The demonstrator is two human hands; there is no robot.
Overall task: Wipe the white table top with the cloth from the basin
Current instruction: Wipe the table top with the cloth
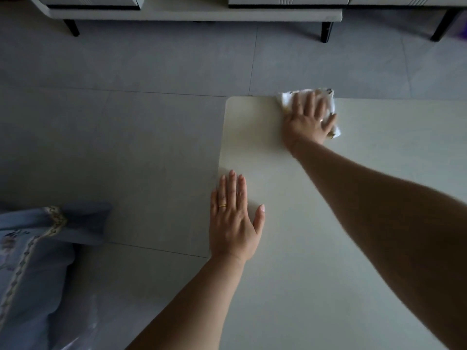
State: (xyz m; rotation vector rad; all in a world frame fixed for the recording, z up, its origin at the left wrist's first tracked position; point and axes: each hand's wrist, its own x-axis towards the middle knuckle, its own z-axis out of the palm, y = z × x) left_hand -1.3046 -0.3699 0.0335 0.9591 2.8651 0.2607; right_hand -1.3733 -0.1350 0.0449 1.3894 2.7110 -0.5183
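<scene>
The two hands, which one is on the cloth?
The right hand, flat on the white cloth at the far edge. The left hand rests on bare table.

There were two hands, the left hand [233, 218] and the right hand [309, 120], one cloth [284, 99], one tabletop [328, 223], one blue cushion [32, 274] and three black furniture legs [73, 27]

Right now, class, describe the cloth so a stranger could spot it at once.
Find the white table top and follow its far edge toward the rounded corner. There the right hand presses the cloth, the only crumpled, patterned thing on it.
</scene>
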